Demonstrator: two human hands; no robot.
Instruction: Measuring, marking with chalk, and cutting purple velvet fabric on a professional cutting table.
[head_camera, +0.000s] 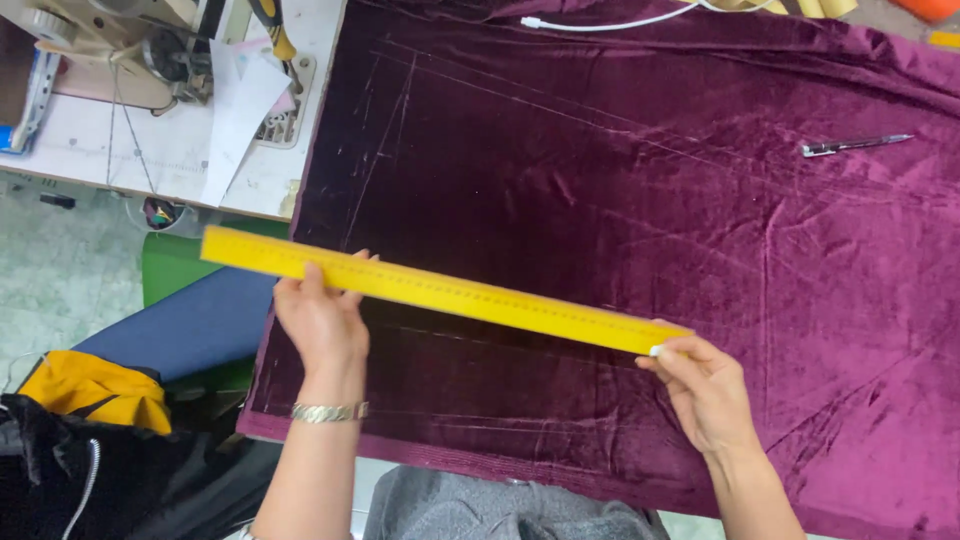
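A single head-worn camera looks almost straight down from above the person's own body onto a table covered by purple velvet cloth (620, 200), close enough that the cloth fills most of the frame. The view faces away from the person: their grey lap sits at the bottom edge, and the forearms enter from there, with the left hand (322, 322) and right hand (705, 385) in the lower half. The cloth's left edge runs down the frame slightly slanted, and beyond it, in the upper left corner, a sewing machine table (150, 150) shows. No second view shares the scene.
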